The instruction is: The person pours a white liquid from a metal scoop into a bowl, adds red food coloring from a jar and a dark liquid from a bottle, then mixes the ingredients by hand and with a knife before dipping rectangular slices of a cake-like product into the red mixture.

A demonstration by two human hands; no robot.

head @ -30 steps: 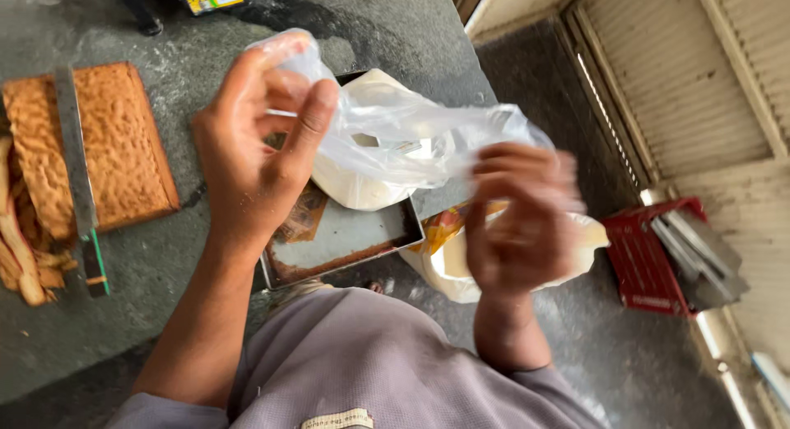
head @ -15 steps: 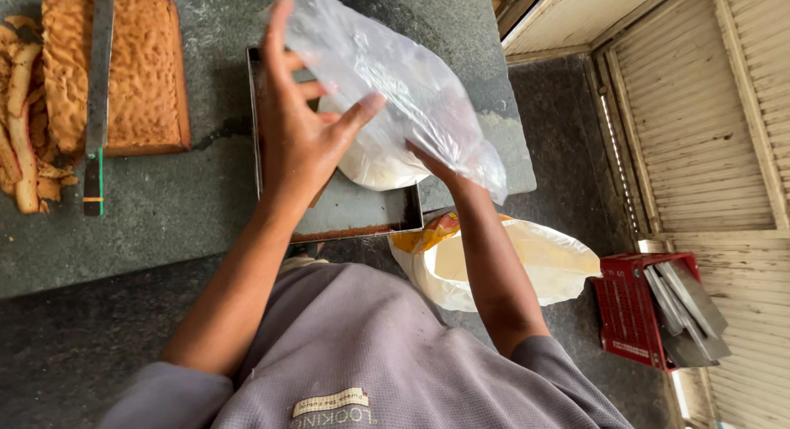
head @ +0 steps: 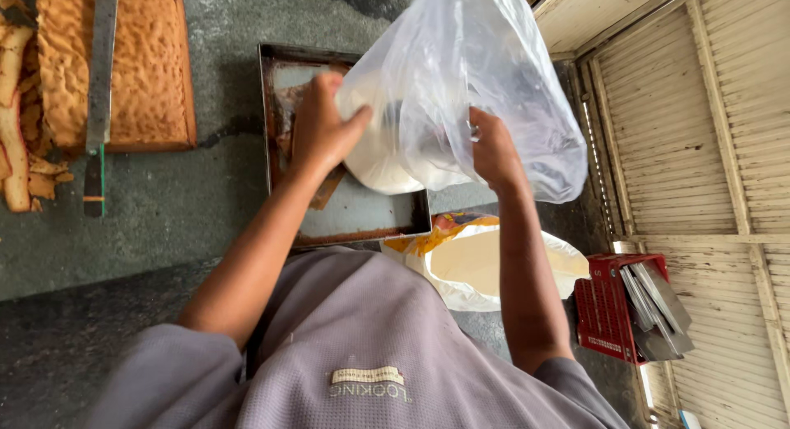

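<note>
My left hand (head: 321,129) grips the lower left side of a clear plastic bag (head: 485,75) that holds white powder heaped at its bottom (head: 383,153). My right hand (head: 494,149) pinches the same bag at its middle right. The bag hangs over a rusty rectangular metal tray (head: 362,219) standing on the grey stone counter (head: 164,231). Both hands are closed on the plastic, and the fingertips are partly hidden behind it.
A slab of brown sponge cake (head: 144,67) lies at the upper left with a long knife (head: 99,92) across it and cut crust strips (head: 16,141) beside it. An open white sack (head: 494,268) sits below the tray. A red crate (head: 609,310) with metal trays stands at right.
The bag has been lifted and pulled open taller. My left hand moved from on top of it to its lower side, and my right hand came up onto its middle.
</note>
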